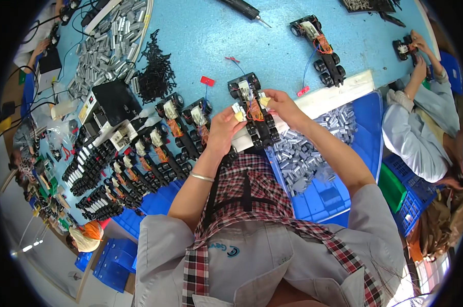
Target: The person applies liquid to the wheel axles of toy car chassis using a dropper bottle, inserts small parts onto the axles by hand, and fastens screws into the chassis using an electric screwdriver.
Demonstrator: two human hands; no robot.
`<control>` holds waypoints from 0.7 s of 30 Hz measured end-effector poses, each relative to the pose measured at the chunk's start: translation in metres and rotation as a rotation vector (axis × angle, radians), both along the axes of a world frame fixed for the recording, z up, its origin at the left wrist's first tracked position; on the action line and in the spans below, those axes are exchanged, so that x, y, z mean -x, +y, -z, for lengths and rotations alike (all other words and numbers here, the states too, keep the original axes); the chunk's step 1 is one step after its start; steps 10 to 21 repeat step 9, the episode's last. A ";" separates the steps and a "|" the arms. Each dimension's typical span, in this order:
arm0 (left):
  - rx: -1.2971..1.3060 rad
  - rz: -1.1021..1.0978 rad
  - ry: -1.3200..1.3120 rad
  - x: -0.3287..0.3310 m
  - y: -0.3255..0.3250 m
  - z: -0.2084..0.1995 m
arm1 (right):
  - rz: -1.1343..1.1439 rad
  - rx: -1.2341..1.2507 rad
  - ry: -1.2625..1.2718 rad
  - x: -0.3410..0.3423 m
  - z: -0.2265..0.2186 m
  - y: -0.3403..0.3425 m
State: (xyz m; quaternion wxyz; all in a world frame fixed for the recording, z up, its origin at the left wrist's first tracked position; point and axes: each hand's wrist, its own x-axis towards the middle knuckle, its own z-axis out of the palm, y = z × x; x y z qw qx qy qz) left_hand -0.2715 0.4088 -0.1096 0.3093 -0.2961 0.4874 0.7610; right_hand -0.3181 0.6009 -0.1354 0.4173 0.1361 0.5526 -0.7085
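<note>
A black toy car chassis with wheels, an orange-brown part and thin wires lies in front of me at the table edge, between my hands. My left hand pinches a small white-and-yellow piece at the chassis's left side. On the other side, my right hand has its fingers closed on a similar small piece. Both pieces are too small to name. A blue wire runs from the chassis to a red tag beyond it. Close to my left hand stands another chassis.
Rows of chassis fill the left side. Farther off are a metal cylinder pile, black parts and an electric screwdriver. A blue bin of cylinders stands at right, near a co-worker's hands. One chassis lies apart.
</note>
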 end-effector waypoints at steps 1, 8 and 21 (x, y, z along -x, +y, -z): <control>0.001 -0.003 -0.005 0.001 0.000 0.001 | -0.010 0.002 -0.006 0.002 -0.003 0.000; -0.091 0.069 -0.062 0.015 -0.003 -0.002 | -0.054 0.039 -0.060 0.001 0.007 0.006; -0.090 0.046 -0.074 0.013 -0.003 -0.001 | -0.065 0.024 -0.027 -0.002 0.010 0.004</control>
